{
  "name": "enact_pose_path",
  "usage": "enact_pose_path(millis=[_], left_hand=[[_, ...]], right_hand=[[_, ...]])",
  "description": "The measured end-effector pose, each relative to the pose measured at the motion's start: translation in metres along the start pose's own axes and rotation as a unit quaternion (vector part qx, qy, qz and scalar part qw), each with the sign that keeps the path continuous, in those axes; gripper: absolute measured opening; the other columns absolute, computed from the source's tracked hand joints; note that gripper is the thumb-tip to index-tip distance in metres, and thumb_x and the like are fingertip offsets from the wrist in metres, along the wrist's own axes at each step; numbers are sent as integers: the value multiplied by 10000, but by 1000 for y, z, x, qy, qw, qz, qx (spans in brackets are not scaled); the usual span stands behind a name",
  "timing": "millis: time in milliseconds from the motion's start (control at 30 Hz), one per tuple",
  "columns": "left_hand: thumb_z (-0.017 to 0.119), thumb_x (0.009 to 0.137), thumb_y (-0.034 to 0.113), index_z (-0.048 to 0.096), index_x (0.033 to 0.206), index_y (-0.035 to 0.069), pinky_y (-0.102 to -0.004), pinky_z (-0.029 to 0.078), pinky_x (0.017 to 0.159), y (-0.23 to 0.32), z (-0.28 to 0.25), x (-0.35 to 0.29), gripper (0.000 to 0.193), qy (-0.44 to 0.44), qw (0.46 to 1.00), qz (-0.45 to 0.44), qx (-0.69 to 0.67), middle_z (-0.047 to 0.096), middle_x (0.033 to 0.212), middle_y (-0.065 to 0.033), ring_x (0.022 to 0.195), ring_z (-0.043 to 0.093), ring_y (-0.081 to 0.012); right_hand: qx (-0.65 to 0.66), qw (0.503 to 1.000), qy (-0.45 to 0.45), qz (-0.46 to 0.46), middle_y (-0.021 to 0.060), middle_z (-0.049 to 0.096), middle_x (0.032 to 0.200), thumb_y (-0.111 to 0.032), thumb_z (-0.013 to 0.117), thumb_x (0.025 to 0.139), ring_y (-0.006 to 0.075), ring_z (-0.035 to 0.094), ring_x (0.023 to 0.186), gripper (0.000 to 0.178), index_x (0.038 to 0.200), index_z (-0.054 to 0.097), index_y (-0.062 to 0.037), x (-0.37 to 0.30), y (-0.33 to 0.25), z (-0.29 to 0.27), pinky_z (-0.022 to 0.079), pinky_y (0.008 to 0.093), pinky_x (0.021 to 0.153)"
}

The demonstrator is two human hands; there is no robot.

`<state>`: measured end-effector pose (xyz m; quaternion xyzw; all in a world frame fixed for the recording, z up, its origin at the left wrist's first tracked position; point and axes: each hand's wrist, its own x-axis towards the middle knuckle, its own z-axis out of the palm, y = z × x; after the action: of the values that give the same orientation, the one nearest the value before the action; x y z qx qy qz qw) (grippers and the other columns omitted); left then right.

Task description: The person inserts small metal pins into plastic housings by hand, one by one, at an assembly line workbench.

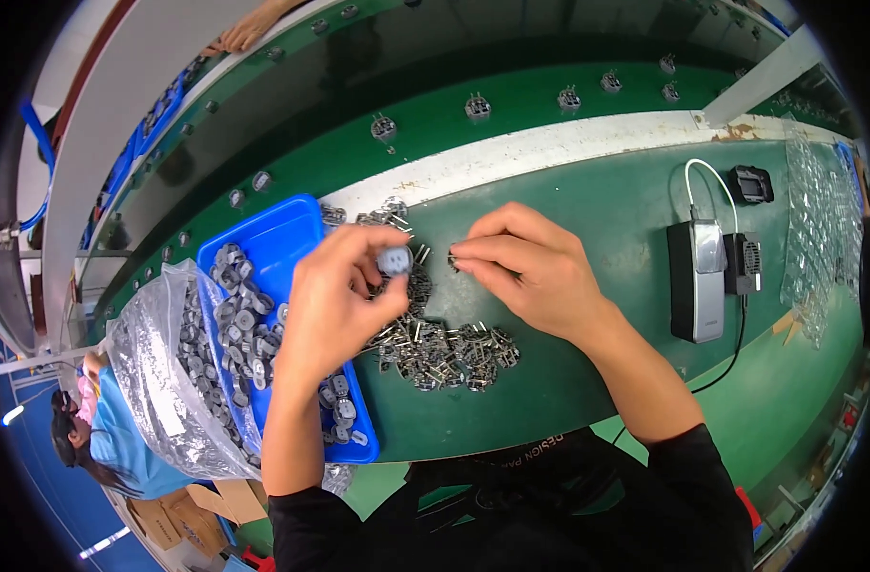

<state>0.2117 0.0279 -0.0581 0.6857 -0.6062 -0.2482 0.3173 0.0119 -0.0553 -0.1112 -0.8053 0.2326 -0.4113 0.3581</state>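
Observation:
Between the thumb and fingers of my left hand is a small round grey plastic cap with small holes in its face. My right hand, a short way to the right, pinches a tiny dark metal part; its exact kind is too small to make out. Under and in front of my hands lies a pile of small metal parts with prongs on the green table. Beside my left forearm sits a blue tray with many grey caps, some inside a clear plastic bag.
Beyond a white rail, a green conveyor belt carries spaced-out small assemblies. A black and silver power box with cables stands at right, near bubble wrap. Another person sits at far left; someone's hand shows at the top.

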Motion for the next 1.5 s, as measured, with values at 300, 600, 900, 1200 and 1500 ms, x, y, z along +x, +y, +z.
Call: enact_pose_path(millis=[300,600,900,1200,1500], left_hand=[[785,701,2,692,1087,45,-246,488,577,1,22,-8,400,-84,995,-2,-61,591,762,-41,621,567,-110],[765,702,-42,704,1082,40,-237,478,576,3,26,-8,394,-91,994,22,-52,579,763,-35,622,561,-100],[768,692,-56,705,1079,6,-221,468,570,0,25,-13,397,-97,988,-13,-117,588,778,-32,637,574,-80],[732,800,-39,711,1078,-4,-200,471,658,-7,2,10,281,-109,964,-117,-211,601,907,-34,725,578,-57],[732,814,167,732,1021,34,-306,524,735,-49,-12,113,246,71,984,-90,135,710,883,-116,772,689,-192]], right_hand=[[-27,995,21,-90,46,614,819,22,778,696,207,600,703,203,869,684,-27,-3,-6,5,479,307,568],[-67,993,-62,-77,41,577,826,34,732,688,207,576,705,191,857,658,-17,-11,-5,1,476,306,567],[-69,992,-27,-105,60,567,827,38,703,671,216,561,704,183,832,625,2,-11,-10,5,471,304,557],[33,998,13,-56,64,538,853,-20,682,739,233,565,786,243,978,638,-4,-2,-15,5,508,351,686],[-72,989,-110,-69,62,554,939,-61,707,758,244,570,854,346,1102,672,-85,-14,12,25,494,367,762]])
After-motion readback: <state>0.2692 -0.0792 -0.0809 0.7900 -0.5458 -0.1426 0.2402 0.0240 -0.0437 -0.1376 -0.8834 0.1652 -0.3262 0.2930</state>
